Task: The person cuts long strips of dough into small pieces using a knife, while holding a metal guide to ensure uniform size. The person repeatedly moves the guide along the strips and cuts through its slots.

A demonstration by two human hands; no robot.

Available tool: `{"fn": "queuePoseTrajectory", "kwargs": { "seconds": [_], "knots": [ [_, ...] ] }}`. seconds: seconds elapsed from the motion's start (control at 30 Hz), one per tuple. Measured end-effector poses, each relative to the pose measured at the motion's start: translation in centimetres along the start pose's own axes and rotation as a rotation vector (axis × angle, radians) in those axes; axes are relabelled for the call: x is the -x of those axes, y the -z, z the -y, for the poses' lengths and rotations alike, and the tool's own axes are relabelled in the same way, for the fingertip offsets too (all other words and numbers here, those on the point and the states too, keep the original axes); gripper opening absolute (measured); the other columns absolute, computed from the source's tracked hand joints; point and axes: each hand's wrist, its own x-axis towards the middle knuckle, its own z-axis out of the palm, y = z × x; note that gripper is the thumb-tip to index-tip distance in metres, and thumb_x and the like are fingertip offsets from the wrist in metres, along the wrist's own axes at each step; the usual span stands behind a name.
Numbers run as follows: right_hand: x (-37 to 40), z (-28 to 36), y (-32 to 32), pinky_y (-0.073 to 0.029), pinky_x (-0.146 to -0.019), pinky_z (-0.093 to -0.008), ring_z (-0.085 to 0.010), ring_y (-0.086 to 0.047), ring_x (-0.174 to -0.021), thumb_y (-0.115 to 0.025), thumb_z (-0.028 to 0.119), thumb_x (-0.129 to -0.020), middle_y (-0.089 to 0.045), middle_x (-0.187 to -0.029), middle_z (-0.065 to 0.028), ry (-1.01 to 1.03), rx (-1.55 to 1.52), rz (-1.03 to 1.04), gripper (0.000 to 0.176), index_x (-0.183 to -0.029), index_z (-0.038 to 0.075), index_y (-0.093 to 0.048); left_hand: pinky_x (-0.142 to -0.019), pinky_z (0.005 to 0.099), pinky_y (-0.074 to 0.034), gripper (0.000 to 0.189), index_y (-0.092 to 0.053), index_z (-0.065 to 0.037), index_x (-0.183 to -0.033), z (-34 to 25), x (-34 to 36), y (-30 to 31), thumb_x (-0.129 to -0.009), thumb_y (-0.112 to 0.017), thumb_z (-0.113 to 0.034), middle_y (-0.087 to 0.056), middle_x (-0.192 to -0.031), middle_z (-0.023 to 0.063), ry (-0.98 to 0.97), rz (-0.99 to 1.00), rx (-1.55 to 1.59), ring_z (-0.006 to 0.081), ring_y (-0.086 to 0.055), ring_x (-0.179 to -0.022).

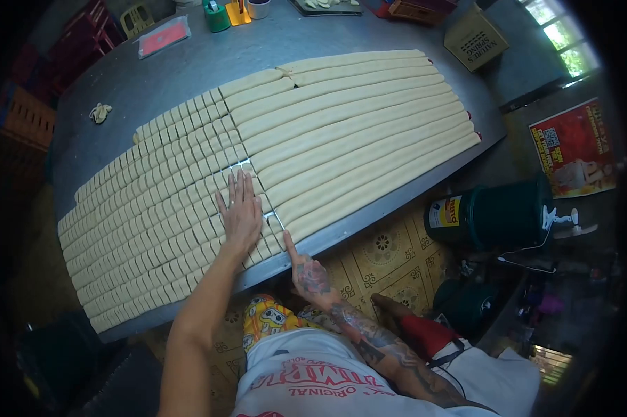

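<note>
Long dough strips lie side by side on the metal table, with rows of short cut dough pieces to their left. A thin metal frame rests across the strips at the cut line. My left hand lies flat on it, fingers spread, partly covering it. At the table's near edge, my right hand has its index finger stretched to the frame's near end; its other fingers are mostly hidden beneath it.
A dough scrap and a pink packet lie on the far left of the table. At the back stand a green container and a cardboard box. A dark green bucket is right; another person's red sleeve shows below.
</note>
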Motion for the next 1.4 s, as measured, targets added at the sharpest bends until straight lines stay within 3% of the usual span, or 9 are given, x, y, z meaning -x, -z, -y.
{"fn": "queuePoseTrajectory", "kwargs": {
  "seconds": [0.07,0.13,0.33,0.57,0.6,0.67,0.8,1.07,1.4],
  "knots": [
    [0.0,0.1,0.0,-0.058,-0.058,-0.0461,-0.0336,-0.069,-0.066,-0.06,-0.001,-0.093,-0.065,-0.084,-0.0186,-0.025,-0.01,0.009,0.094,-0.178,-0.001,-0.018,-0.137,0.0645,-0.003,0.068,-0.031,-0.007,-0.177,-1.8,2.6,0.4,-0.116,-0.043,-0.034,-0.027,-0.186,0.01,0.021,-0.036,0.09,0.0256,-0.017,-0.174],
    [-0.2,0.0,-0.5,-0.058,-0.058,-0.0465,-0.0342,-0.07,-0.067,-0.059,-0.001,-0.094,-0.066,-0.083,-0.0192,-0.003,-0.004,-0.024,0.095,-0.178,0.0,-0.018,-0.137,0.0653,-0.002,0.068,-0.03,-0.006,-0.177,-3.7,6.7,-0.4,-0.115,-0.043,-0.032,-0.027,-0.186,0.0117,-0.038,0.183,0.039,0.0256,-0.018,-0.174],
    [3.1,-1.1,-1.8,-0.06,-0.06,-0.0478,-0.0357,-0.073,-0.069,-0.059,-0.001,-0.094,-0.067,-0.082,-0.0207,0.098,0.07,-0.148,0.096,-0.18,0.003,-0.016,-0.137,0.0639,-0.002,0.07,-0.029,-0.005,-0.177,-5.6,8.8,-2.0,-0.113,-0.044,-0.03,-0.026,-0.186,0.0116,0.015,0.099,-0.023,0.0254,-0.019,-0.174],
    [13.1,-0.4,6.1,-0.059,-0.083,-0.0566,-0.0531,-0.073,-0.092,-0.055,0.004,-0.105,-0.071,-0.106,-0.04,-0.233,-0.267,0.354,0.081,-0.179,0.007,-0.021,-0.137,0.0646,-0.001,0.071,-0.028,-0.004,-0.177,-4.9,8.9,-1.9,-0.114,-0.046,-0.031,-0.025,-0.186,0.0137,0.036,0.161,0.065,0.0294,-0.017,-0.174],
    [12.0,0.2,7.0,-0.059,-0.083,-0.0566,-0.0531,-0.073,-0.092,-0.055,0.004,-0.105,-0.071,-0.106,-0.04,-0.228,-0.265,0.351,0.081,-0.179,0.007,-0.021,-0.137,0.0653,-0.001,0.071,-0.029,-0.004,-0.177,-4.8,9.1,-1.6,-0.113,-0.048,-0.03,-0.026,-0.186,0.0148,0.045,0.157,0.155,0.0327,-0.017,-0.174],
    [8.5,1.2,8.4,-0.056,-0.082,-0.0592,-0.0546,-0.071,-0.088,-0.052,0.005,-0.109,-0.071,-0.103,-0.038,-0.101,-0.393,0.018,0.076,-0.178,0.007,-0.022,-0.136,0.066,0.0,0.071,-0.03,-0.004,-0.177,-4.5,8.1,-0.9,-0.113,-0.051,-0.029,-0.027,-0.185,0.0159,0.055,0.141,0.241,0.0359,-0.016,-0.174],
    [-4.9,1.9,9.1,-0.054,-0.082,-0.0597,-0.0553,-0.068,-0.086,-0.05,0.003,-0.109,-0.071,-0.101,-0.0349,-0.148,-0.415,0.021,0.075,-0.178,0.006,-0.022,-0.136,0.0661,-0.002,0.07,-0.039,-0.007,-0.174,-1.3,2.4,1.0,-0.11,-0.06,-0.026,-0.032,-0.183,0.0177,0.074,0.003,0.364,0.0403,-0.018,-0.173],
    [-31.6,5.1,10.6,-0.053,-0.085,-0.0569,-0.0485,-0.068,-0.092,-0.052,-0.006,-0.097,-0.068,-0.101,-0.0338,0.041,-0.198,-0.006,0.095,-0.179,0.0,-0.004,-0.138,0.0622,-0.009,0.06,-0.048,-0.006,-0.169,10.1,-22.3,3.7,-0.114,-0.055,-0.028,-0.038,-0.181,0.0144,0.097,-0.099,0.287,0.0376,-0.023,-0.172],
    [-40.5,6.7,10.0,-0.062,-0.078,-0.0512,-0.0413,-0.075,-0.086,-0.056,0.004,-0.1,-0.073,-0.101,-0.0289,0.146,-0.079,-0.053,0.092,-0.178,-0.003,-0.009,-0.138,0.0641,-0.006,0.065,-0.04,-0.006,-0.173,14.0,-29.2,2.1,-0.116,-0.053,-0.034,-0.037,-0.182,0.0123,0.022,-0.06,0.084,0.0362,-0.024,-0.172]
  ]
}}
